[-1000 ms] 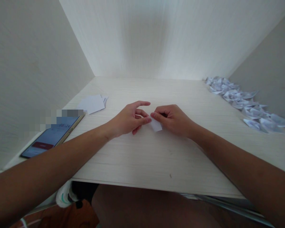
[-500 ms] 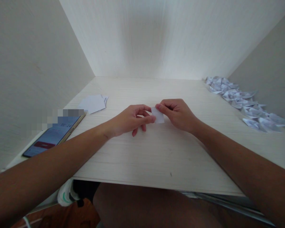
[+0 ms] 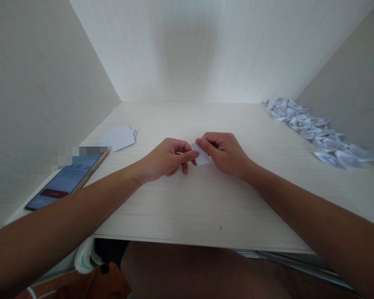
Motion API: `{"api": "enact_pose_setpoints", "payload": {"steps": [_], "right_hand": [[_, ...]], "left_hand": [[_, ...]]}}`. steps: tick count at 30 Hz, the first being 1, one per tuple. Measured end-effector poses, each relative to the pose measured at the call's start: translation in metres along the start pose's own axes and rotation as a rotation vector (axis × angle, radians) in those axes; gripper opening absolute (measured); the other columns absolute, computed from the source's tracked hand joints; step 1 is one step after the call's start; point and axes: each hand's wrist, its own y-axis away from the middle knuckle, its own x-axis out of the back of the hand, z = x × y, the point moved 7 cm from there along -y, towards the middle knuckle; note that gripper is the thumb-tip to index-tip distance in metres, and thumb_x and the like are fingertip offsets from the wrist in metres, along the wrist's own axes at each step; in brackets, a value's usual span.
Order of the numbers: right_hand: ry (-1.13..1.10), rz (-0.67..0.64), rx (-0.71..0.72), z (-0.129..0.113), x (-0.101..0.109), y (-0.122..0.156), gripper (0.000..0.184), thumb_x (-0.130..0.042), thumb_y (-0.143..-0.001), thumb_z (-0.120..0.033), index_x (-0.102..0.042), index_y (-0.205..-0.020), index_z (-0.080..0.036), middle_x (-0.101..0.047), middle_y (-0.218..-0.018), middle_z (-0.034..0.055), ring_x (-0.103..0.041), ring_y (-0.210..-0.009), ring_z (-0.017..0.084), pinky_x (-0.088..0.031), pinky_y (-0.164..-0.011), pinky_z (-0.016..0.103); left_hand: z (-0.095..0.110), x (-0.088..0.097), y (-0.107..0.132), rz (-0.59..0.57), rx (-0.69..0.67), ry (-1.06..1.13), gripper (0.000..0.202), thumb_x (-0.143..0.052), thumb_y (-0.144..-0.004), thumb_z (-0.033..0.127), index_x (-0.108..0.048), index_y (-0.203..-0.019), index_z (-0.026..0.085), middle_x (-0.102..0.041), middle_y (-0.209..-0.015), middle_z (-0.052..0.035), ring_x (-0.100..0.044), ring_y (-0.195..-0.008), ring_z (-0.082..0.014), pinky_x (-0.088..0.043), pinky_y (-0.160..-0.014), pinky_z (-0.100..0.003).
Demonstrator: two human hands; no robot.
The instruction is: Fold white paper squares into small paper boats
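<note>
A small white piece of paper (image 3: 202, 158) is held just above the middle of the table, between my two hands. My left hand (image 3: 173, 157) pinches its left edge between thumb and fingers, the other fingers curled below. At the paper's upper right, my right hand (image 3: 221, 150) grips it with the thumb on top and fingers folded behind. The paper looks folded small, though its far side is hidden by my fingers.
White paper sheets (image 3: 120, 137) lie stacked at the left. A phone (image 3: 65, 178) showing a timer rests by the left wall, partly behind my forearm. Several folded white paper shapes (image 3: 321, 133) line the right side. The pale table (image 3: 174, 216) ends in front of my lap.
Both hands have shifted slightly left in view with the paper, and my right fingers sit a bit closer to my left. The whole view has also moved a little.
</note>
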Motion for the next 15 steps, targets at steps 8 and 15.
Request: {"api": "enact_pose_setpoints", "payload": {"steps": [8,15], "right_hand": [[-0.027,0.020,-0.014,0.001,0.003,-0.001,0.044,-0.056,-0.100,-0.039,-0.045,-0.062,-0.021,-0.043,-0.060,-0.0042,-0.038,-0.060,0.011,-0.028,-0.060,0.031],[-0.057,0.081,-0.051,0.006,0.013,-0.004,0.044,-0.059,-0.101,-0.042,-0.047,-0.063,-0.022,-0.045,-0.060,-0.0026,-0.039,-0.061,0.013,-0.030,-0.059,0.032]], "left_hand": [[0.003,-0.005,0.002,-0.018,0.040,0.004,0.029,-0.068,-0.100,0.017,-0.068,-0.072,0.013,-0.062,-0.051,0.0018,-0.037,-0.031,-0.0025,-0.022,-0.031,-0.014],[0.003,-0.013,0.006,-0.076,0.041,-0.003,0.031,-0.068,-0.097,0.012,-0.065,-0.066,0.015,-0.065,-0.055,0.0013,-0.047,-0.036,-0.0040,-0.026,-0.033,-0.014]]}}
